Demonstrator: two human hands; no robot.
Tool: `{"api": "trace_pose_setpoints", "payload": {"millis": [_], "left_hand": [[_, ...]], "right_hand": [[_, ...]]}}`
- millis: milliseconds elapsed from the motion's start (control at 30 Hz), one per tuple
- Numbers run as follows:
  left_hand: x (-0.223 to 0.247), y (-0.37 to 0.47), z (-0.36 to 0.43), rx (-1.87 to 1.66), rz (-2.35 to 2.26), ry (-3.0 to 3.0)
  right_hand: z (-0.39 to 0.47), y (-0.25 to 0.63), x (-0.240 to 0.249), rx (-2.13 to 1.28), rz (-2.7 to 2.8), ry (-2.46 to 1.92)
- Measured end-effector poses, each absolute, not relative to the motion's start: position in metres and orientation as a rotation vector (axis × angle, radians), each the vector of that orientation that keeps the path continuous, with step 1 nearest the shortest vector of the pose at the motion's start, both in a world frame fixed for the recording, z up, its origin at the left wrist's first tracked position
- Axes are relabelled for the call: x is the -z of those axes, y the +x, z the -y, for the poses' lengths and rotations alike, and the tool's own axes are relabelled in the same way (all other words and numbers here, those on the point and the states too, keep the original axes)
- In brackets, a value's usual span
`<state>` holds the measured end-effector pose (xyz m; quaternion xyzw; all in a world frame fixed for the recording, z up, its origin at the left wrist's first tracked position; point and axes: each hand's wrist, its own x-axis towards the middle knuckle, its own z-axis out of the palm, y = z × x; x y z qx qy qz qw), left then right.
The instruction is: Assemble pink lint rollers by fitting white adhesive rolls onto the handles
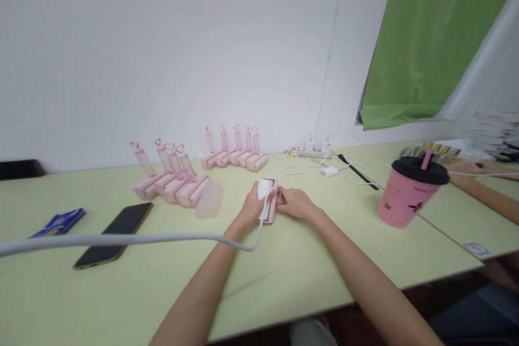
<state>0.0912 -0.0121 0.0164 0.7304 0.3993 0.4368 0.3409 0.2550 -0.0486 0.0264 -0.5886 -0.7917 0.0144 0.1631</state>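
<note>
A small pink case with a white cylinder-like piece in it rests on the table in front of me. Around its left side my left hand is closed, holding it. My right hand touches the case's right edge with curled, pinched fingers; what lies between them is too small to make out. Left of the hands, pink blocks stand in a slanted row, several with clear tubes topped by heart-shaped loops. A similar row of pink blocks sits farther back by the wall.
A white cable crosses close before the camera. Left lie a black phone and a blue packet. A pink cup with a black lid stands right. Behind are a power strip and charger. Another person's arm rests far right.
</note>
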Motion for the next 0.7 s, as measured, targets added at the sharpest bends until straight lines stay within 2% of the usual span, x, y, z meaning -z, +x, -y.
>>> {"api": "trace_pose_setpoints", "payload": {"millis": [233, 433, 567, 700], "left_hand": [[-0.023, 0.078, 0.007, -1.270, -1.324, 1.893], [-0.046, 0.034, 0.006, -1.381, -1.952, 2.300], [-0.044, 0.004, 0.003, -0.994, -2.408, 2.422], [-0.034, 0.001, -0.003, -0.636, -2.322, 2.501]], "right_hand": [[0.049, 0.243, -0.021, 0.000, 2.217, -1.674], [0.050, 0.235, -0.011, -0.059, 2.223, -1.633], [0.050, 0.236, -0.011, -0.037, 2.231, -1.612], [0.049, 0.236, -0.012, -0.007, 2.242, -1.621]]}}
